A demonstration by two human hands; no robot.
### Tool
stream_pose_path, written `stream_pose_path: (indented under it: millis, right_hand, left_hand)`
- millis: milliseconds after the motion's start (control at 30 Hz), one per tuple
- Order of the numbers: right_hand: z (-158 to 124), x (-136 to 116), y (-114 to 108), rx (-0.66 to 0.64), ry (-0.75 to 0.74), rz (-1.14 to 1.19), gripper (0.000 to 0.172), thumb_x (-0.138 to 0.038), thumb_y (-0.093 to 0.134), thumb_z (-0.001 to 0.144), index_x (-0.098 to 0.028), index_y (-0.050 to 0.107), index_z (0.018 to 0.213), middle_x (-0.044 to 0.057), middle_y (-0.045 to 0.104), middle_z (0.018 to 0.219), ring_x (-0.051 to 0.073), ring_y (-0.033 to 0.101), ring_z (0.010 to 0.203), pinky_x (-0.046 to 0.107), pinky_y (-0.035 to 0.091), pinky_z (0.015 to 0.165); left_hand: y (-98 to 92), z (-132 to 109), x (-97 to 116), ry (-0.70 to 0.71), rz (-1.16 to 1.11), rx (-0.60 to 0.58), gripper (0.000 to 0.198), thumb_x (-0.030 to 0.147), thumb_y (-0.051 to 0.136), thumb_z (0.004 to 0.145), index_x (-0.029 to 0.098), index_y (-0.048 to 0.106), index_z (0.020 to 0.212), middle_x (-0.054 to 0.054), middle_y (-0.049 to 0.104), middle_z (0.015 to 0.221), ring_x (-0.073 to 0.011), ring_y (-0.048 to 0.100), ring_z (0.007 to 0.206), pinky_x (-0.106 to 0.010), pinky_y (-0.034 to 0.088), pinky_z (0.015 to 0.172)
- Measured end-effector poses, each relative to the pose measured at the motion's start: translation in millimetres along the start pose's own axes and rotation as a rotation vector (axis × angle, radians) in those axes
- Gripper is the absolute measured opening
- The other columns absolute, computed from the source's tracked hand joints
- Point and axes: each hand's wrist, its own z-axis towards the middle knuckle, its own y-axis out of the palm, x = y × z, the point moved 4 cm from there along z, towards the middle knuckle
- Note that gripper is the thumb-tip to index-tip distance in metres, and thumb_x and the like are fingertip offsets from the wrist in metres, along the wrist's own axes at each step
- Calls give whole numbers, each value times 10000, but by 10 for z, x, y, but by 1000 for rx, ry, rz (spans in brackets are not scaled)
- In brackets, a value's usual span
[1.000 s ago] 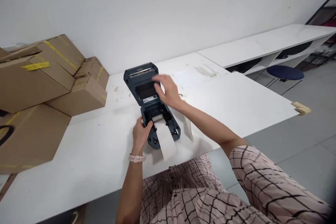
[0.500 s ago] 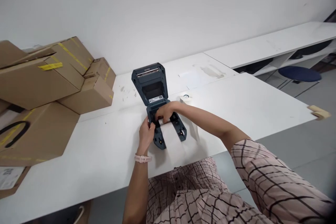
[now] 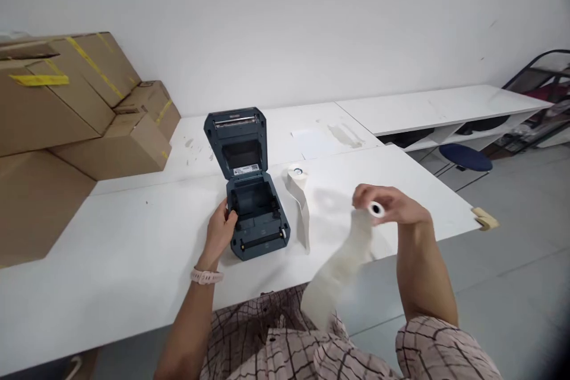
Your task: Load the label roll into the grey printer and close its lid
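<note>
A dark label printer (image 3: 260, 222) stands on the white table with its lid (image 3: 238, 141) raised and its roll bay bare. My left hand (image 3: 220, 228) grips the printer's left side, thumb over the edge. Out to the right, above the table, my right hand (image 3: 392, 202) holds a small paper roll (image 3: 376, 209). A long strip of pale paper (image 3: 338, 273) hangs from it past the table's front edge, blurred by motion. Between printer and right hand stands another label roll (image 3: 297, 175), its loose strip (image 3: 303, 219) trailing toward me.
Cardboard boxes (image 3: 129, 142) are stacked on the left of the table (image 3: 146, 249). A white sheet (image 3: 314, 143) lies near the back. A blue stool (image 3: 465, 156) stands right of the table by a shelf unit (image 3: 445, 108). Cardboard wraps the table's right corner (image 3: 485, 218).
My right hand has lifted the small paper roll out of the printer and carried it right, its strip trailing along. My left hand stays on the printer. The view has shifted.
</note>
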Motion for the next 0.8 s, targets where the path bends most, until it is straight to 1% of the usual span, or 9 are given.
stream_pose_path:
  millis: [100,233,333,400,467,533,600,700,800]
  right_hand:
    - [173,384,2,30,144,-45,319,-442,815,770,-247,710,1000,63,668,1026,229,618,977,457,476,910]
    - [593,921,92,176,224,86,414,-401,867,661,-195,691,975,18,647,934,169,577,833,370,477,819]
    - [771,1184,192,194,277,161,458,-380,869,629,-173,693,998,-4,638,864,140,556,746,342,485,769]
    - [801,1230,210,171,276,172,506,-364,866,634,-172,700,1071,20,672,929,148,589,774,359,501,803]
    - [799,1196,165,124,245,171,597,-351,861,657,-197,684,1206,76,692,1137,194,641,952,407,502,922]
    - [827,1128,69,86,220,168,695,-357,848,694,-242,621,1341,113,611,1384,245,596,1211,463,444,1067]
    - [944,1049,-27,61,210,150,769,-363,839,716,-271,551,1423,118,508,1521,259,498,1369,491,368,1158]
    - [1291,933,-43,-21,197,84,858,-327,865,674,-273,508,1453,113,456,1566,264,443,1426,481,337,1188]
    - [1654,877,77,-103,234,20,868,-293,882,619,-263,533,1414,111,517,1503,279,517,1350,461,428,1111]
  left_hand:
    - [2,24,-39,10,-1,-4,641,360,545,847,151,534,1453,-78,698,985,-214,625,824,-333,509,772]
    - [1,54,-101,-25,-6,1,684,374,556,833,142,510,1475,-67,676,976,-201,599,816,-316,498,750]
    - [-5,62,-115,-38,-31,11,707,385,576,822,127,504,1475,-43,646,926,-174,567,776,-294,484,731]
    - [-14,60,-99,-37,-26,21,696,392,581,818,122,524,1457,-21,620,861,-160,541,730,-284,474,702]
    - [-22,55,-67,-32,1,24,674,393,571,822,117,543,1436,-8,600,803,-158,525,692,-283,465,671]
    - [-21,49,-24,-12,22,4,648,383,554,834,118,550,1424,-22,627,826,-171,549,715,-295,474,681]
    - [-16,44,13,16,32,-23,619,368,543,843,129,556,1415,-53,674,924,-189,590,788,-312,493,732]
    - [-12,41,26,34,37,-36,584,359,527,860,141,565,1400,-74,695,1003,-200,612,838,-331,500,784]
    - [4,37,5,43,3,-62,577,349,500,885,144,544,1423,-81,692,1023,-199,615,850,-335,499,805]
